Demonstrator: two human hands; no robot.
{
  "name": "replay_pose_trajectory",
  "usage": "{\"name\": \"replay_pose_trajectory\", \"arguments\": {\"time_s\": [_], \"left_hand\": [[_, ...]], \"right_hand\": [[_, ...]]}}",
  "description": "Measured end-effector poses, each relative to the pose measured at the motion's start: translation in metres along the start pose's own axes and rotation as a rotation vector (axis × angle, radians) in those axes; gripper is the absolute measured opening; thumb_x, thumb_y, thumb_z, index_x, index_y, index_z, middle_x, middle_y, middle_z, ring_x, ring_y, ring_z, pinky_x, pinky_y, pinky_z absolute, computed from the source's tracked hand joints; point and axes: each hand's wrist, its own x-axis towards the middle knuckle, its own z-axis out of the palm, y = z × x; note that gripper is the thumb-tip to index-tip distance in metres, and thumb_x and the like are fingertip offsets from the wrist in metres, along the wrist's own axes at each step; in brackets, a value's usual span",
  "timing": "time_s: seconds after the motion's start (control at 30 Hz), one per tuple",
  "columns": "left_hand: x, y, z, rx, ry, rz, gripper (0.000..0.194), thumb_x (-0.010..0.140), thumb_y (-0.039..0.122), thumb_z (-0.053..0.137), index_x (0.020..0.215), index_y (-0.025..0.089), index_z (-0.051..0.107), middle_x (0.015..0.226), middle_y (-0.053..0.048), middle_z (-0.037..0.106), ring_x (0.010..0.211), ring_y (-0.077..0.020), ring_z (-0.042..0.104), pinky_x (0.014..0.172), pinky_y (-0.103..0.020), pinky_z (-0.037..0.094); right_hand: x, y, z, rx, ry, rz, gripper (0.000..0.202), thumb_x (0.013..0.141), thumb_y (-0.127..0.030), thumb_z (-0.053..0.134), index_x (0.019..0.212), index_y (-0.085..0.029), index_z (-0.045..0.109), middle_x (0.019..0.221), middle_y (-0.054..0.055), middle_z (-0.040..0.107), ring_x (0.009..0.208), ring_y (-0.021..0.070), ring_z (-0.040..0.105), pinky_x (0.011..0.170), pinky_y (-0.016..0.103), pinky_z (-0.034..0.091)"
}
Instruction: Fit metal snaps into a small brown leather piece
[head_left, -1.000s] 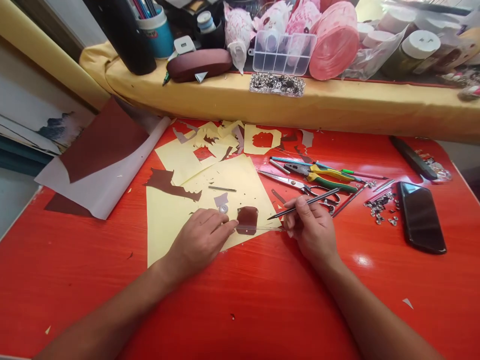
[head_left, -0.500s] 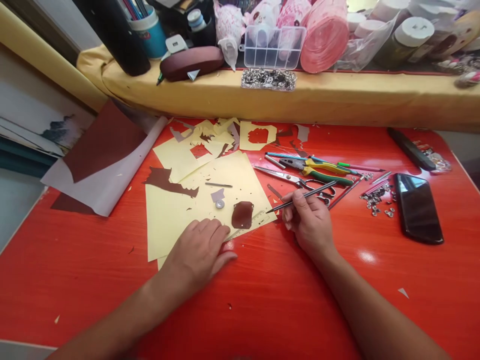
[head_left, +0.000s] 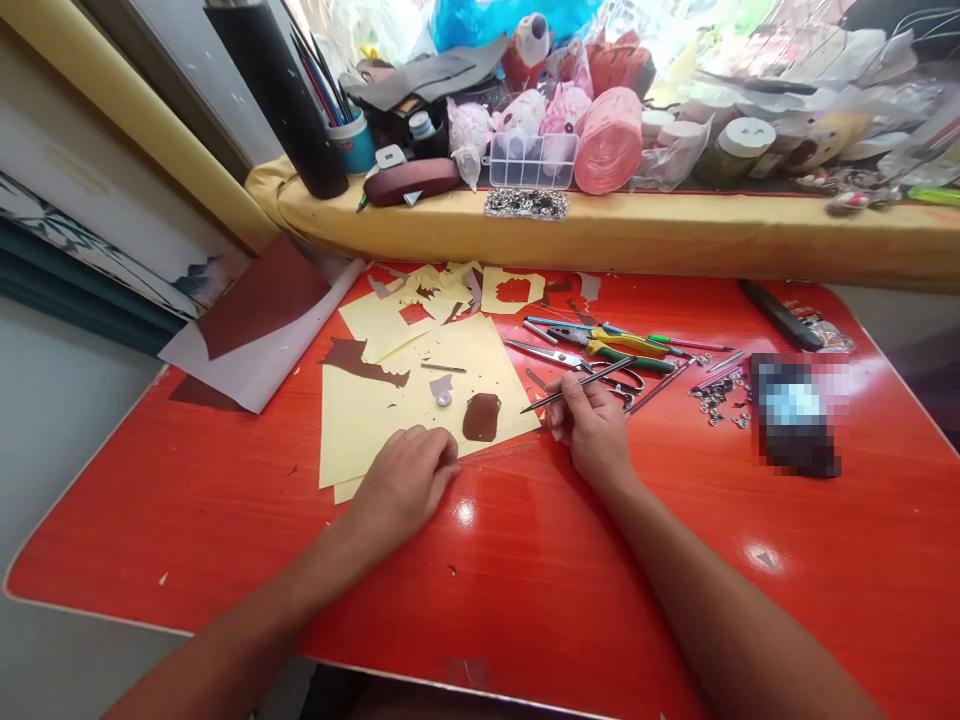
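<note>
My left hand (head_left: 414, 468) rests at the lower edge of the yellow paper (head_left: 352, 430), its fingers curled and closed on the left end of a clear ruler (head_left: 499, 451). The ruler is faint against the red table and stretches toward my right hand (head_left: 592, 425). That hand grips a thin dark pen (head_left: 536, 404), its tip pointing left over the paper's right corner. Between the hands lies a small brown leather piece (head_left: 481, 417) with notched corners. Left of it are a round metal button (head_left: 444, 398), a small grey scrap (head_left: 441, 384) and a thin rod (head_left: 443, 367).
Scissors (head_left: 547, 355), pliers (head_left: 600, 345) and pens lie beyond my right hand. Small metal fasteners (head_left: 716, 395) and a blurred phone (head_left: 795, 415) are farther right. Paper scraps (head_left: 427, 295) and a brown sheet (head_left: 262, 300) lie behind and left. A crowded ledge runs along the back.
The ruler has slid off the paper's edge toward me, and my left hand's fingers have curled in. The view has tilted up and shifted; the pen stays in my right hand.
</note>
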Motion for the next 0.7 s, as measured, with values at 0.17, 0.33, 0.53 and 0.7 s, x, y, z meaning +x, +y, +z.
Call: {"name": "replay_pose_trajectory", "arguments": {"time_s": [0.17, 0.33, 0.53, 0.7], "left_hand": [[0.014, 0.001, -0.009, -0.033, -0.011, 0.099, 0.014, 0.103, 0.02, 0.054, 0.099, 0.023, 0.067, 0.09, -0.002, 0.073, 0.086, -0.0226, 0.064, 0.083, -0.041, 0.05], [0.046, -0.004, -0.008, 0.063, 0.033, 0.213, 0.017, 0.102, 0.015, 0.055, 0.097, 0.022, 0.071, 0.093, -0.003, 0.075, 0.09, -0.0242, 0.064, 0.085, -0.042, 0.049], [0.044, -0.009, 0.005, 0.233, 0.224, 0.3, 0.017, 0.103, 0.015, 0.055, 0.107, 0.018, 0.072, 0.114, -0.012, 0.073, 0.107, -0.0281, 0.064, 0.093, -0.046, 0.052], [0.021, -0.007, 0.016, 0.302, 0.224, 0.491, 0.025, 0.102, 0.009, 0.052, 0.114, 0.017, 0.073, 0.125, -0.013, 0.076, 0.115, -0.0291, 0.069, 0.097, -0.046, 0.056]], "right_hand": [[0.0, 0.005, -0.004, 0.044, -0.006, -0.015, 0.044, 0.094, -0.062, 0.073, 0.087, -0.019, 0.068, 0.053, -0.006, 0.056, 0.04, 0.0083, 0.047, 0.04, 0.021, 0.035], [0.0, 0.005, -0.003, 0.041, 0.018, 0.005, 0.047, 0.09, -0.066, 0.075, 0.087, -0.019, 0.068, 0.052, -0.006, 0.056, 0.039, 0.0085, 0.045, 0.037, 0.021, 0.032], [0.001, 0.002, -0.001, 0.01, 0.0, -0.004, 0.047, 0.091, -0.067, 0.073, 0.086, -0.02, 0.068, 0.053, -0.005, 0.056, 0.039, 0.0087, 0.045, 0.04, 0.021, 0.035], [0.001, 0.0, 0.001, -0.042, -0.006, -0.002, 0.045, 0.092, -0.065, 0.072, 0.087, -0.02, 0.069, 0.054, -0.005, 0.057, 0.041, 0.0094, 0.047, 0.04, 0.022, 0.038]]}}
